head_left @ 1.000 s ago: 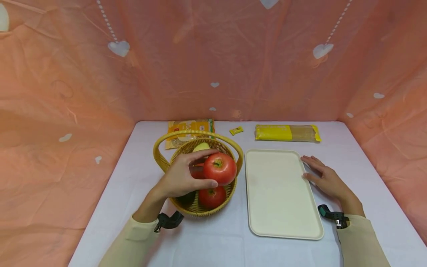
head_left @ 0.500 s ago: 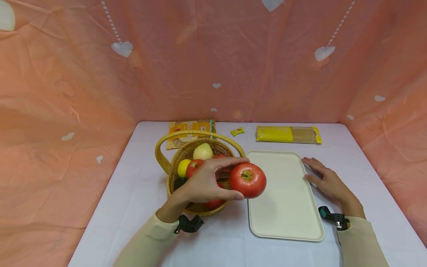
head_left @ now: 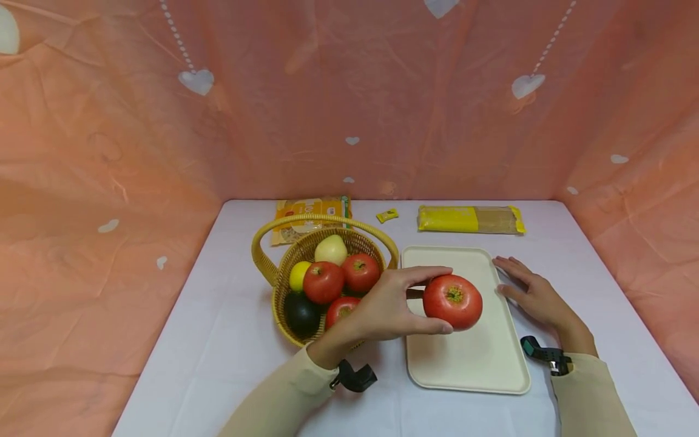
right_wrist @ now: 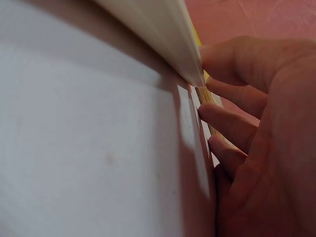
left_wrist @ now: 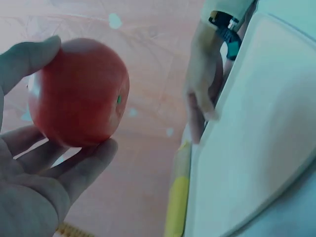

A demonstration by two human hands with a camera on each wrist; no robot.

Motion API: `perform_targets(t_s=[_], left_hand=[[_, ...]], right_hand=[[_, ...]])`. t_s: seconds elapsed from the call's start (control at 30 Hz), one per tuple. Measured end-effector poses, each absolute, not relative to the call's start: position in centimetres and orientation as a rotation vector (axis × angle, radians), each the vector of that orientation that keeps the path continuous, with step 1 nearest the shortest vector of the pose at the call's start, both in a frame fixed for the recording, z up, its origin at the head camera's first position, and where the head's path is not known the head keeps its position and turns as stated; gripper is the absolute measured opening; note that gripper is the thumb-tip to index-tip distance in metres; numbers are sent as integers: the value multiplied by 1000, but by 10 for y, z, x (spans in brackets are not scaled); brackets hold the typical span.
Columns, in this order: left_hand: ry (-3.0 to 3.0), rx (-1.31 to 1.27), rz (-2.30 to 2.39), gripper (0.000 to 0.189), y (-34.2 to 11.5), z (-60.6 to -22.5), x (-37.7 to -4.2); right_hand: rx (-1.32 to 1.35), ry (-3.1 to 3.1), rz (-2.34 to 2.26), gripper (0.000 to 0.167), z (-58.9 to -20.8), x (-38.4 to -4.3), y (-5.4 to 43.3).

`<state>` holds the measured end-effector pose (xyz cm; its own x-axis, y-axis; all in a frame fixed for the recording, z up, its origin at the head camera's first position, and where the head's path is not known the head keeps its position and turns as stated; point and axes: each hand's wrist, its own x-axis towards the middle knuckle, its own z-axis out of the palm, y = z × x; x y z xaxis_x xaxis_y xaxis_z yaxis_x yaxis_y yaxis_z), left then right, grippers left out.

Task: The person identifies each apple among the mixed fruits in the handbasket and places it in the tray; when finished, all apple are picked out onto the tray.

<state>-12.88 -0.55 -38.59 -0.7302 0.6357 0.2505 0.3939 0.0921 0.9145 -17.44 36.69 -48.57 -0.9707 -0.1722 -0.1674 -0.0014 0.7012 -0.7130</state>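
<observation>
The left hand pinches the apple above the tray, between its left and right edges, where releasing it too high could send it rolling off, while the right hand, loosely spread, touches the right edge.

No text can be read. The bag bears pale print — too small to make out — and the wrapper shows an unclear dark mark.

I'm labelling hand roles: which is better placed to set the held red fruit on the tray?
Probably the left hand: it grips the red fruit over the tray; the right hand is at its edge.
</observation>
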Motion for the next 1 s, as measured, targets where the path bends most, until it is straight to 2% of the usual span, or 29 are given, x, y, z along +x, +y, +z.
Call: perform_targets(t_s=[1.0], left_hand=[[2535, 350, 1620, 75, 107, -461, -158]], right_hand=[[-170, 2683, -1143, 71, -484, -173, 367]])
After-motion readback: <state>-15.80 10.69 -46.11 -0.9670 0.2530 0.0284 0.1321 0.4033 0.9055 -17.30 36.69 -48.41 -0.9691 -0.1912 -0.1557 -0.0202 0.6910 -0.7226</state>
